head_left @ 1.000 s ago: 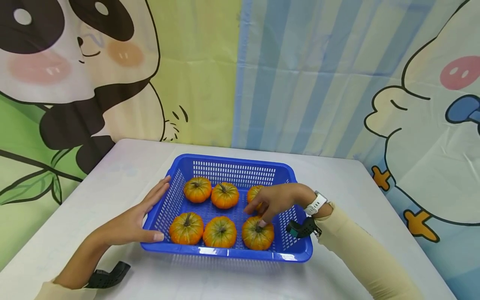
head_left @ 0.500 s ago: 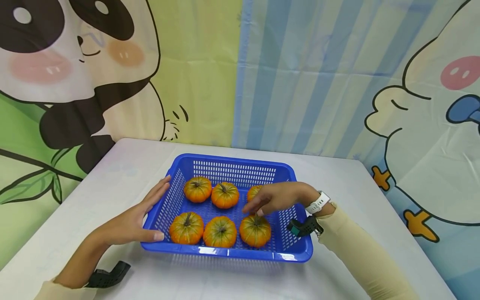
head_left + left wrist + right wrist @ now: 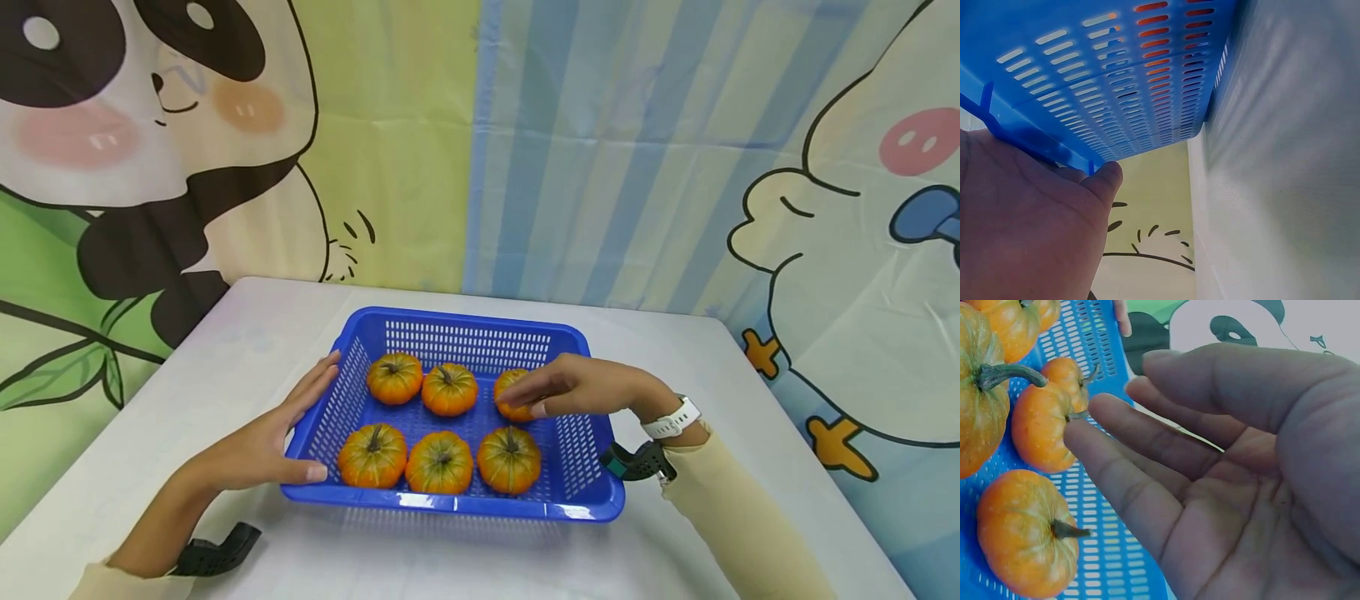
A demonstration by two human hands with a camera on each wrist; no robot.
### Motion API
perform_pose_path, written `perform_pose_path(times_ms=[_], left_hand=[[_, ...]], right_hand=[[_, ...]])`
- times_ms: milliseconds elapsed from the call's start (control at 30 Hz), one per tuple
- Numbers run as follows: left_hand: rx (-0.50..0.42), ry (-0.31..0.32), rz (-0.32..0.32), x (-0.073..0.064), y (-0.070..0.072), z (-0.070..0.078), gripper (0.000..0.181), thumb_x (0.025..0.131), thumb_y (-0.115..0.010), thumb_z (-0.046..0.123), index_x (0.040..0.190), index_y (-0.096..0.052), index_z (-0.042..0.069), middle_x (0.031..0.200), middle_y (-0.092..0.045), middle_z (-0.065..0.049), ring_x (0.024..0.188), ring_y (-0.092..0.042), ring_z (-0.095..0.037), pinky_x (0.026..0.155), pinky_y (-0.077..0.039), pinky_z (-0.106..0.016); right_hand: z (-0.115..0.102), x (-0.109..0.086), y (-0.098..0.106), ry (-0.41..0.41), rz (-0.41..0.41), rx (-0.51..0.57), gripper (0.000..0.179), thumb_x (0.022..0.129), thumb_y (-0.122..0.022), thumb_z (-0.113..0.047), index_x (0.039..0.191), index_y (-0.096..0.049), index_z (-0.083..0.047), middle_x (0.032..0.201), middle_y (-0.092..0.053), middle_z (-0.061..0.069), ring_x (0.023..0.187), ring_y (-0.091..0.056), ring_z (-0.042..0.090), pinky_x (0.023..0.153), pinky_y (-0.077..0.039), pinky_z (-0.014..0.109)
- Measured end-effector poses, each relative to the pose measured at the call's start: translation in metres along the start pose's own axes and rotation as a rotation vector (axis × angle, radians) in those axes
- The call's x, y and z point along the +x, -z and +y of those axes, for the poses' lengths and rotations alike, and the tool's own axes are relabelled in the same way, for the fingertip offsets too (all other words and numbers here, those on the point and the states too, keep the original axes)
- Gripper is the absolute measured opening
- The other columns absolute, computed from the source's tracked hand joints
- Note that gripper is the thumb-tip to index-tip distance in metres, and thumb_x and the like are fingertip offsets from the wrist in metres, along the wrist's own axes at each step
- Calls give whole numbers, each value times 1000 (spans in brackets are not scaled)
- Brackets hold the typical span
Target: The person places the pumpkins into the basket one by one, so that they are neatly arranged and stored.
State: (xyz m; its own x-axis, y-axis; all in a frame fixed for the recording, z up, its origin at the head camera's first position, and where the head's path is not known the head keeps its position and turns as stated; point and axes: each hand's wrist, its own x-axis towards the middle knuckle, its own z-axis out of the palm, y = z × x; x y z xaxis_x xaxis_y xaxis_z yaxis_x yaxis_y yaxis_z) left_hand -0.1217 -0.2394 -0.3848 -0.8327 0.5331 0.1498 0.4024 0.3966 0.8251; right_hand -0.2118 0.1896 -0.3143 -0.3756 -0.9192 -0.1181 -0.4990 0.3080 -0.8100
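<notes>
A blue plastic basket [image 3: 510, 505] with slotted walls holds several small orange pumpkins in two rows of three. My left hand [image 3: 262, 446] rests on the basket's left side, its fingers straight along the rim and its thumb at the front left corner. In the left wrist view, the hand [image 3: 1029, 212] lies against the outer side under the rim. My right hand [image 3: 588, 387] hovers over the basket's right part, palm down and holding nothing. It partly covers the back right pumpkin [image 3: 508, 382]. The front right pumpkin [image 3: 509, 462] sits just in front of that hand, stem up.
The basket stands on a white table [image 3: 660, 350]. Behind it hangs a cartoon curtain [image 3: 570, 167] with a panda and a white figure. Both wrists carry dark straps, and a white watch [image 3: 672, 418] is on the right one.
My right hand has let go of the front right pumpkin and moved up and to the right. That pumpkin has shifted slightly left and back. The left hand has stayed in place.
</notes>
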Motion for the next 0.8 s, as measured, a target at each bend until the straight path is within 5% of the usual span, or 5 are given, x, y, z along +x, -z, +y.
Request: perform_pose_path(times_ms=[600,800], left_hand=[[18,-12,9,-1,-1,-3,110,74,-75,18,158,-3,19,163,10,2,142,2,-50,94,-30,-70],[53,-38,32,-2,-1,-5,98,83,-69,24,158,-6,16,163,6,-1,147,7,-25,94,-16,-79]], right_hand=[[12,-54,2,-48,526,-4,30,100,-54,-8,127,-63,-2,123,-65,10,114,-61,30,93,-50,33],[19,-71,0,-99,673,25,33,102,-52,-14,128,-60,4,120,-67,11,111,-63,30,93,-49,27]])
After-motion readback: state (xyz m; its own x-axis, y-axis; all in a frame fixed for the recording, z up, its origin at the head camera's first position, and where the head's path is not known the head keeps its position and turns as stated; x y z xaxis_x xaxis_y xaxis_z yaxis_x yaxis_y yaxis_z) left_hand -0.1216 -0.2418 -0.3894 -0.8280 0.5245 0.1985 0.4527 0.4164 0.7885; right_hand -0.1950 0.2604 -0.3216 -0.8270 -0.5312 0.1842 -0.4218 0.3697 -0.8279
